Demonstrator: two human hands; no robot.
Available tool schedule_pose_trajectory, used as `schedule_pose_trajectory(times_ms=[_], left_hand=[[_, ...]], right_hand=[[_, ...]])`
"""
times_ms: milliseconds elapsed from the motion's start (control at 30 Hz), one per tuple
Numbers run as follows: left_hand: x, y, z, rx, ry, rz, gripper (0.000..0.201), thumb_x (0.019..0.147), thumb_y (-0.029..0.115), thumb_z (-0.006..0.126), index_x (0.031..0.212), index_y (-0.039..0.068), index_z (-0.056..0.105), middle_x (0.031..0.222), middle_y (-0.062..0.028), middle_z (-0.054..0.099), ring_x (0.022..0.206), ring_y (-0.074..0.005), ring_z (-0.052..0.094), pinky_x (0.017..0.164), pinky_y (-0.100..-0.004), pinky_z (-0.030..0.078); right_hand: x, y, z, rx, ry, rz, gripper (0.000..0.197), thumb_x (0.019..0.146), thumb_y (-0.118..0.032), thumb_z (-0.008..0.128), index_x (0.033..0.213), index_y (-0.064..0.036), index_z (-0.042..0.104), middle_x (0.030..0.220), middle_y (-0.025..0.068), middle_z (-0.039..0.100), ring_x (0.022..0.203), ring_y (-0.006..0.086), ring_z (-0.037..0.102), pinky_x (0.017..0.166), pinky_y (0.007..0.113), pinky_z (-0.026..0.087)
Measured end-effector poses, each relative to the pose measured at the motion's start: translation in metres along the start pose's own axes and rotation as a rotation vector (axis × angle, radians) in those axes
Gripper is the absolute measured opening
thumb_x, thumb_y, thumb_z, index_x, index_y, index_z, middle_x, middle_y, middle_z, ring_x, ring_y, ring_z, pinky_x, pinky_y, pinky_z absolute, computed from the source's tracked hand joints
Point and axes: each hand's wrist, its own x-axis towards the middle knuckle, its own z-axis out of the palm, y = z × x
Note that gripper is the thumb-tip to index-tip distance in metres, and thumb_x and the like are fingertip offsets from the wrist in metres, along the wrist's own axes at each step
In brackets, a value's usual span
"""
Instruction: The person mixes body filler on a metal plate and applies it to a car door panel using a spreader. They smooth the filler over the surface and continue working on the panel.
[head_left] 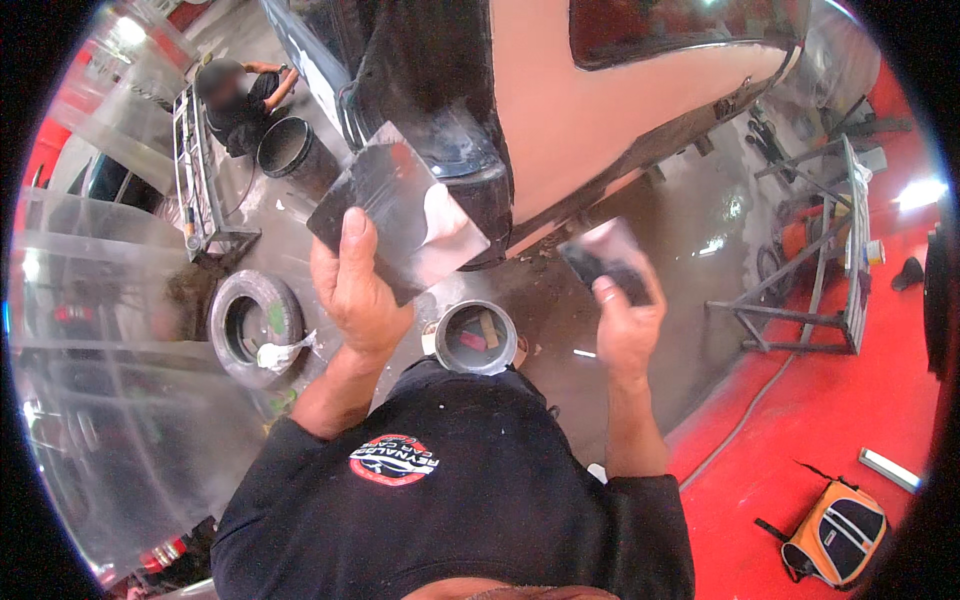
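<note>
My left hand point(360, 300) grips a flat, squarish mixing plate point(385, 225) by its lower left edge, thumb on top. A smear of whitish putty point(443, 213) lies on the plate's right part. In my right hand point(630, 325) is a dark putty spreader point(612, 272), pinched by thumb and fingers and blurred at its far edge, where something pale pink shows. The spreader is apart from the plate. Beyond both hands stands a car body point(545, 130) with a large pinkish-beige panel and dark lower edges.
A round tub point(512, 335) holding small blocks stands before my body. To the left lie a tyre point(218, 325) and a dark bucket point(315, 165), near a crouching person point(240, 110). At right are a metal frame stand point(855, 255), a hose point(745, 415) and an orange-black bag point(840, 535).
</note>
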Motion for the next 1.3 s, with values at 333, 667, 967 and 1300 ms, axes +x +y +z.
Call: schedule_pose_trajectory(times_ms=[333,667,967,1300], left_hand=[[-0.030,-0.015,-0.050,0.256,-0.034,-0.223,0.031,0.105,0.018,0.049,0.128,-0.002,0.058,0.118,-0.0097,0.065,0.104,-0.0183,0.063,0.092,-0.0357,0.050],[-0.061,-0.036,-0.076,0.244,0.061,-0.526,0.033,0.107,0.022,0.047,0.123,-0.002,0.062,0.119,-0.0123,0.063,0.106,-0.0173,0.061,0.088,-0.0337,0.049],[-0.066,-0.037,-0.078,0.190,0.015,-0.524,0.031,0.104,0.018,0.050,0.128,-0.001,0.058,0.120,-0.0103,0.066,0.107,-0.0185,0.063,0.094,-0.0340,0.050],[-0.066,-0.031,-0.066,0.184,0.106,-0.604,0.031,0.104,0.024,0.053,0.126,0.004,0.061,0.115,-0.0064,0.067,0.102,-0.0154,0.064,0.089,-0.0310,0.050]], right_hand=[[0.101,0.010,0.020,-0.681,0.206,-0.773,0.049,0.081,0.010,0.061,0.127,-0.0066,0.068,0.123,0.0128,0.066,0.113,0.0278,0.059,0.099,0.041,0.046],[0.152,0.048,0.045,-0.878,0.204,-0.954,0.060,0.072,-0.006,0.062,0.131,-0.0158,0.069,0.133,0.0081,0.062,0.116,0.0324,0.051,0.105,0.046,0.036],[0.157,0.040,0.059,-0.928,0.258,-0.959,0.056,0.075,0.006,0.061,0.128,-0.0092,0.069,0.128,0.0091,0.066,0.112,0.0294,0.059,0.103,0.041,0.040],[0.175,0.055,0.044,-0.864,0.196,-1.061,0.059,0.073,-0.005,0.064,0.130,-0.0195,0.069,0.134,0.0017,0.063,0.117,0.0290,0.053,0.102,0.043,0.037]])
